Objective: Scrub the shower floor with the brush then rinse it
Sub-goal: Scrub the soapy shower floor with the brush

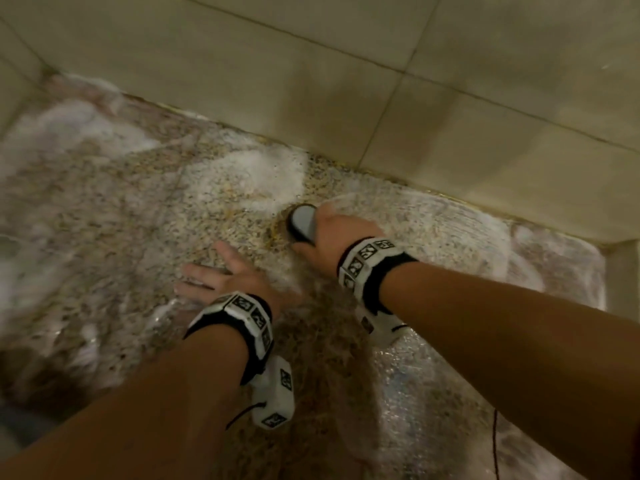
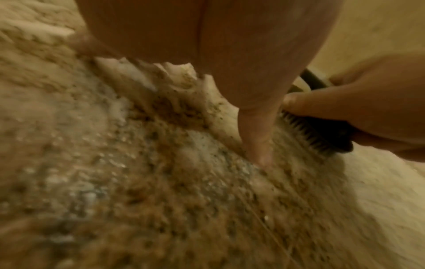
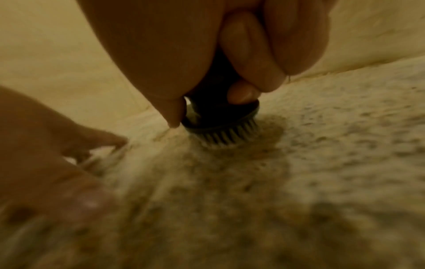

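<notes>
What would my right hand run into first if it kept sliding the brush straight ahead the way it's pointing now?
Probably the tiled wall. The right hand grips the brush on the soapy floor, pointing toward the wall's base; only foam lies between. Depth is hard to judge.

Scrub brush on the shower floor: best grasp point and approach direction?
Grip the brush by its dark upright knob, coming straight down from above, as the right hand does, fingers curled round it. The bristles face down on the soapy floor, and the flared base under the knob stops fingers sliding. The left hand rests flat alongside.
</notes>
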{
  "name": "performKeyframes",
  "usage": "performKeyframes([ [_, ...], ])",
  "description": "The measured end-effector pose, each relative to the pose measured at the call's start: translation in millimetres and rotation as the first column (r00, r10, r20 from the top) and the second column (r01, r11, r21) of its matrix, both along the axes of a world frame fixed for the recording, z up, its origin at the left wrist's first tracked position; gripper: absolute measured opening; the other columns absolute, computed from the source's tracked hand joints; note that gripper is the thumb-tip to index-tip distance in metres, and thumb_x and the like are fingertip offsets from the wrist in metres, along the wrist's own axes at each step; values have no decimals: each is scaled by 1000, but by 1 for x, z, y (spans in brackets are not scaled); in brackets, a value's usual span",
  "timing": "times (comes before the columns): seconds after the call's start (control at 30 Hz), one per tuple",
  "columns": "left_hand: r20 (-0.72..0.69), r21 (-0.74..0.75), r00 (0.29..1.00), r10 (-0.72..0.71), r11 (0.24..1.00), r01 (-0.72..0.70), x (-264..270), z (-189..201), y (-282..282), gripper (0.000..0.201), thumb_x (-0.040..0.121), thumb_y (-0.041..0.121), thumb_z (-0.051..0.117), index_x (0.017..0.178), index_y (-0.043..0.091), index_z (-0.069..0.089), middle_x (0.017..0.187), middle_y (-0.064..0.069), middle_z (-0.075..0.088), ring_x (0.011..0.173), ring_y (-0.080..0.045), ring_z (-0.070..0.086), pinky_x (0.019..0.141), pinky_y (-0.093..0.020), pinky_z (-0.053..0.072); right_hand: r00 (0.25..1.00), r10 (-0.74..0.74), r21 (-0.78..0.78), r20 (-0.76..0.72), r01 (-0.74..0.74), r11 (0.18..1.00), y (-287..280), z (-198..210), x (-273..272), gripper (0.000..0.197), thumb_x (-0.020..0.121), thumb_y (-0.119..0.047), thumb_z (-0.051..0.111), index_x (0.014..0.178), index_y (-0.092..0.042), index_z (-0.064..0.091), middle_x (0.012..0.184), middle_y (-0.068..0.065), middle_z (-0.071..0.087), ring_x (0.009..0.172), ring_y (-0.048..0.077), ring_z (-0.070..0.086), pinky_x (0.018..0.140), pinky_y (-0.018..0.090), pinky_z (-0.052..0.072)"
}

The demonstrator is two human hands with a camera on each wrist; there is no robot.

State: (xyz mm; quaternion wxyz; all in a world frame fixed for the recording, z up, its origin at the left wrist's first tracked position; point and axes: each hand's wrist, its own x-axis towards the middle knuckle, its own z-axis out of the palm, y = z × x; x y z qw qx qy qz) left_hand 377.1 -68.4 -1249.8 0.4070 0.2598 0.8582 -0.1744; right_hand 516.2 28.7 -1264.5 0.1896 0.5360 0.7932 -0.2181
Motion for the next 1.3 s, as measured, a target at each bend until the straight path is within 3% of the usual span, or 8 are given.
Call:
performKeyframes([
  [0.13, 9, -13, 1000, 21, 1000, -20, -56, 7, -12, 162, 52, 79, 85, 153, 38, -35, 159, -21, -40, 151, -49, -22, 119, -72, 12, 993, -114, 71, 19, 113, 991, 46, 1, 22, 81, 95, -67, 47, 153, -13, 31, 143, 17, 53, 115, 36, 60, 87, 37, 49],
  [0.27, -24, -10, 998, 63, 998, -63, -101, 7, -14, 166, 47, 79, 87, 152, 39, -36, 157, -20, -44, 151, -51, -21, 119, -72, 9, 964, -242, 139, 113, 226, 964, 62, -3, 0, 93, 86, -77, 44, 152, -12, 33, 138, 14, 58, 103, 35, 64, 72, 34, 47],
  [0.53, 4, 11, 1000, 7, 1000, -8, -108, 4, -22, 164, 50, 84, 82, 150, 37, -40, 154, -21, -47, 150, -52, -23, 118, -73, 10, 963, 266, -2, 35, -266, 964, -26, 12, -58, 77, 89, -73, 51, 141, -19, 34, 109, 5, 69, 85, 29, 65, 75, 37, 59],
  [0.77, -10, 20, 1000, -26, 999, 26, -107, 1, -23, 166, 48, 91, 75, 151, 30, -39, 153, -27, -46, 150, -54, -22, 117, -74, 10, 953, -255, 192, 162, 223, 956, 60, 8, -28, 88, 90, -69, 53, 150, -8, 33, 131, 17, 62, 104, 37, 64, 79, 41, 54],
  [0.9, -14, 16, 1000, -21, 1000, 21, -108, -1, -23, 169, 43, 93, 74, 150, 31, -41, 152, -28, -47, 149, -54, -22, 118, -75, 11, 993, 114, 112, 36, -117, 987, -2, 9, -72, 77, 90, -69, 50, 142, -15, 37, 106, 6, 68, 76, 29, 61, 69, 36, 54],
  [1.0, -23, 12, 1000, -14, 1000, 14, -107, 0, -21, 170, 42, 93, 74, 150, 31, -42, 151, -27, -49, 149, -53, -23, 117, -74, 11, 960, 276, -14, 45, -275, 961, -18, 12, -79, 80, 93, -69, 49, 148, -14, 30, 110, 6, 69, 80, 28, 63, 71, 37, 57],
  [1.13, -7, 13, 1000, -11, 1000, 12, -108, 1, -21, 169, 44, 90, 77, 151, 31, -40, 152, -27, -48, 149, -54, -23, 117, -73, 11, 997, -24, 81, 76, 18, 997, 41, 11, -62, 89, 92, -69, 53, 153, -8, 27, 130, 13, 62, 101, 32, 63, 72, 34, 48],
  [1.3, 2, 11, 1000, -21, 1000, 21, -110, 1, -20, 172, 39, 95, 73, 150, 31, -41, 153, -28, -45, 149, -55, -21, 117, -75, 10, 993, -34, 116, 115, 21, 993, 83, 10, -75, 89, 93, -65, 55, 151, -2, 32, 135, 14, 59, 109, 33, 62, 74, 33, 44],
])
